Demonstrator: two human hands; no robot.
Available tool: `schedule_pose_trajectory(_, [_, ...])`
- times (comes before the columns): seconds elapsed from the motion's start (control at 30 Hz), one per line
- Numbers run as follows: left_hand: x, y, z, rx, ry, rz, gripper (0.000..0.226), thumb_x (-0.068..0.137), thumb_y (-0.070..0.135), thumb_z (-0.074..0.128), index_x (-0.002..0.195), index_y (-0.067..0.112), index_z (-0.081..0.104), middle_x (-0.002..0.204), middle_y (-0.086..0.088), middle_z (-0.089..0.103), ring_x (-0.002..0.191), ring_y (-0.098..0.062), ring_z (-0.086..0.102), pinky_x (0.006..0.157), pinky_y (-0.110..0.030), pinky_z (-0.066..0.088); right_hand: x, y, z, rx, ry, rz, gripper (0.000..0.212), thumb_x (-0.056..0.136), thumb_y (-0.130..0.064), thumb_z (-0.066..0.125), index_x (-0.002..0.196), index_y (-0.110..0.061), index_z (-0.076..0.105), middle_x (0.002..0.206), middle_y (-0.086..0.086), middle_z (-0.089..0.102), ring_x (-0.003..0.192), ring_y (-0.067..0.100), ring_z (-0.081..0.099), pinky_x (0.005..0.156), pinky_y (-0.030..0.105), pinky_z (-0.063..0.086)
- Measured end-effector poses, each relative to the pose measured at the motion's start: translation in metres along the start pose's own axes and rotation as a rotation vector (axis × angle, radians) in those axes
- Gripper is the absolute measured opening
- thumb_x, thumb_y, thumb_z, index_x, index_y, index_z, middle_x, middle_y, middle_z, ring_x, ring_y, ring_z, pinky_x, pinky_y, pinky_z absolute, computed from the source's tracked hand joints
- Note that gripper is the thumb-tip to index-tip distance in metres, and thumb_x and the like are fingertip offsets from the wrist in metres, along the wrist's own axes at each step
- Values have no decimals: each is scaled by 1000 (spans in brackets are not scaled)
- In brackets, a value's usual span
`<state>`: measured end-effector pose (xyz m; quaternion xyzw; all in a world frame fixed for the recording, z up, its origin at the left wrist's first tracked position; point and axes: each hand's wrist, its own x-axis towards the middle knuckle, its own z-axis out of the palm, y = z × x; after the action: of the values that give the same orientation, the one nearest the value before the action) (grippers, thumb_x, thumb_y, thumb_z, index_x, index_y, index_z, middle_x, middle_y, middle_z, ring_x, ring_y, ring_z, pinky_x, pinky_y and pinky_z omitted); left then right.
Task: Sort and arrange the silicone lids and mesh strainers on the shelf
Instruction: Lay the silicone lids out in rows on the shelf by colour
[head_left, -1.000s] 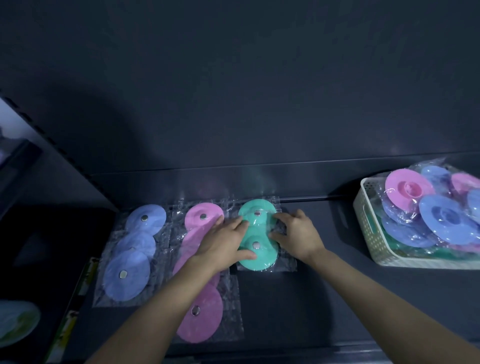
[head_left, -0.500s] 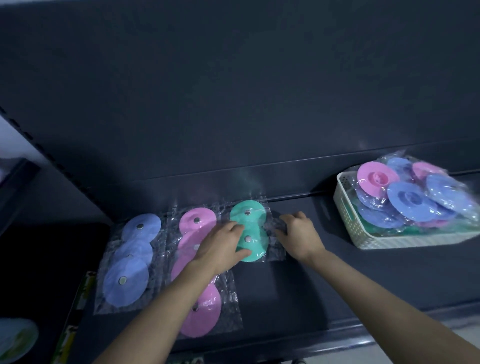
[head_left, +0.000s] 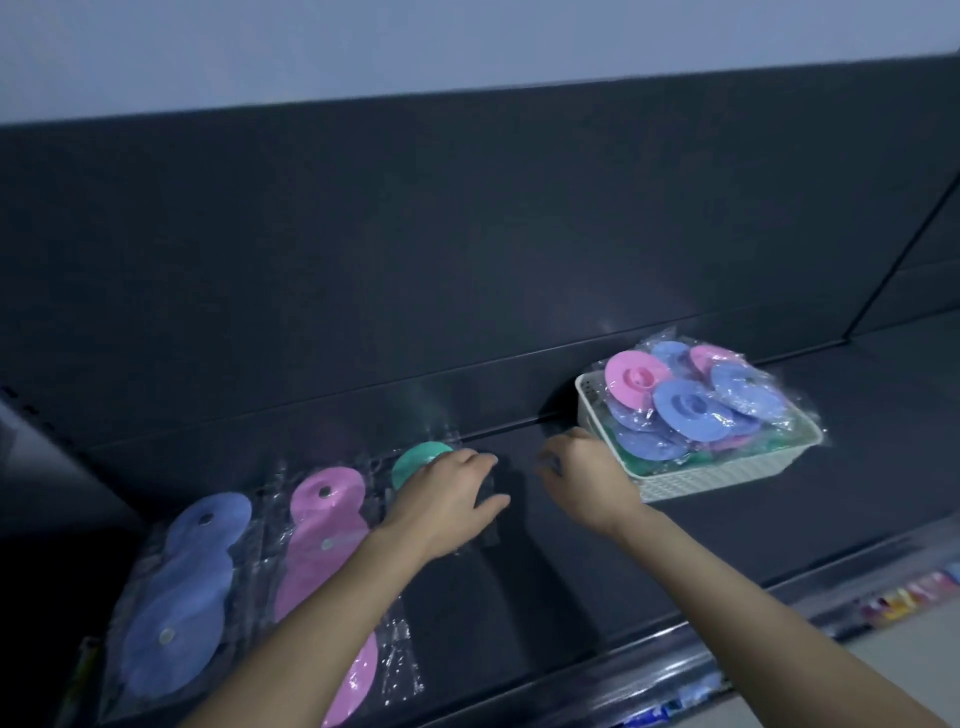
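Our left hand (head_left: 447, 499) lies flat on the packet of teal lids (head_left: 418, 460), fingers (head_left: 480, 461) straight and slightly spread, pressing on the clear wrapper without curling round it. Only the far rim of the teal lids shows beyond our fingertips; the rest is hidden under the palm. Just to the left of these fingers lies the row of pink lids (head_left: 324, 519) in its wrapper, and further left again the row of blue lids (head_left: 192, 571), both running back towards our wrist and past it.

Our right hand (head_left: 592, 475) hovers above the dark shelf (head_left: 571, 597), apart from the left hand with a bare gap between the two. Its fingers (head_left: 550, 465) are blurred but look loosely bent and point towards the left hand; we see nothing held in them. Just behind the back of this hand stands the white basket (head_left: 727, 475), near its corner, piled with bagged pink, blue and green lids (head_left: 685, 405).
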<state>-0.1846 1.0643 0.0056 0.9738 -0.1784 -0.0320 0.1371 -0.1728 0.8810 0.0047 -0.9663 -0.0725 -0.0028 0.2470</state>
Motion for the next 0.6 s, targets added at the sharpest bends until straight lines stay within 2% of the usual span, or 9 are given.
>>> schedule_pose_trajectory(0.13, [19, 28, -2, -23, 47, -8, 54, 92, 51, 47, 138, 23, 43, 136, 4, 49, 125, -16, 46, 101, -36, 41, 5, 23, -24, -9, 44, -16, 14, 85, -13, 53, 83, -5, 65, 88, 11, 57, 85, 31, 57, 71, 32, 41])
schedule_pose_trajectory(0.27, [42, 65, 2, -65, 47, -12, 54, 93, 50, 46, 139, 23, 42, 139, 4, 47, 127, -16, 45, 101, -33, 41, 7, 57, -50, -57, 97, -39, 22, 88, -13, 54, 102, -5, 68, 102, 13, 60, 94, 33, 58, 77, 32, 44])
schedule_pose_trajectory(0.47, [83, 125, 16, -96, 80, 19, 47, 94, 37, 50, 138, 22, 43, 133, 2, 51, 119, -20, 50, 94, -36, 45, 26, 131, -86, -114, 179, -30, 21, 80, -6, 55, 93, -2, 70, 98, 22, 62, 92, 41, 56, 79, 41, 49])
schedule_pose_trajectory(0.6, [110, 154, 29, -97, 79, 39, 46, 92, 26, 52, 137, 22, 45, 131, 3, 53, 115, -18, 52, 90, -34, 46, 35, 176, -103, -167, 191, 52, 18, 81, -13, 57, 92, -5, 69, 98, 18, 61, 97, 40, 52, 79, 40, 47])
